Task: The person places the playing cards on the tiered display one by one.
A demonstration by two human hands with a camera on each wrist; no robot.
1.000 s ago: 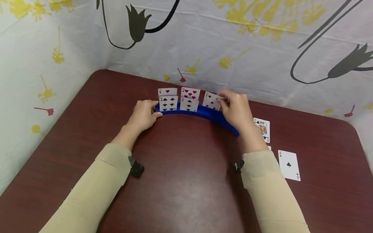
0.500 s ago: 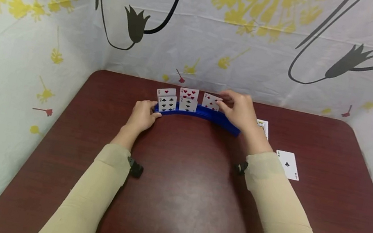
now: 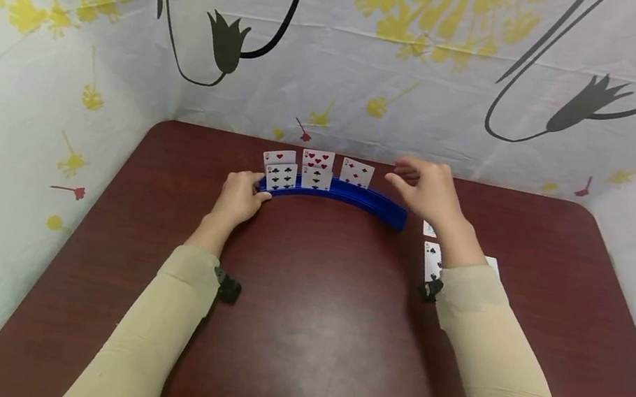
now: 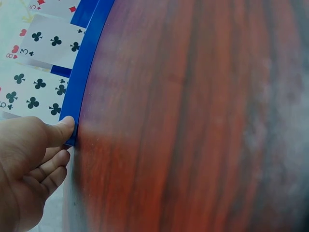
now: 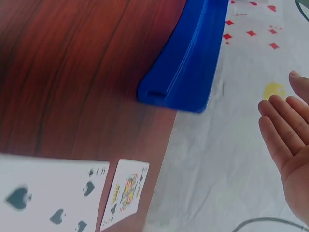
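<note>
My left hand [image 3: 240, 199] pinches the left end of a curved blue card holder [image 3: 365, 200], thumb on its front edge in the left wrist view. In the holder's front row stand a six of clubs [image 3: 280, 178] and a three of clubs [image 3: 316, 178]. Behind them rise a heart card [image 3: 279, 157], partly covered, and an eight of hearts [image 3: 318, 158]. Further right a five of diamonds [image 3: 357, 173] stands alone in the back row. My right hand [image 3: 431, 190] is raised past the holder's right end, fingers extended and holding nothing in the right wrist view [image 5: 292, 140].
Right of the holder, a five of spades [image 3: 432, 261] and a king [image 5: 128, 191] lie face up on the dark wooden table [image 3: 323, 313]. Another white card [image 3: 493, 263] is mostly hidden by my right sleeve. Patterned white cloth [image 3: 315, 70] hangs behind and beside the table.
My right hand has let go of the five of diamonds and moved right, away from it. The card stays standing in the holder. The left hand keeps its grip on the holder.
</note>
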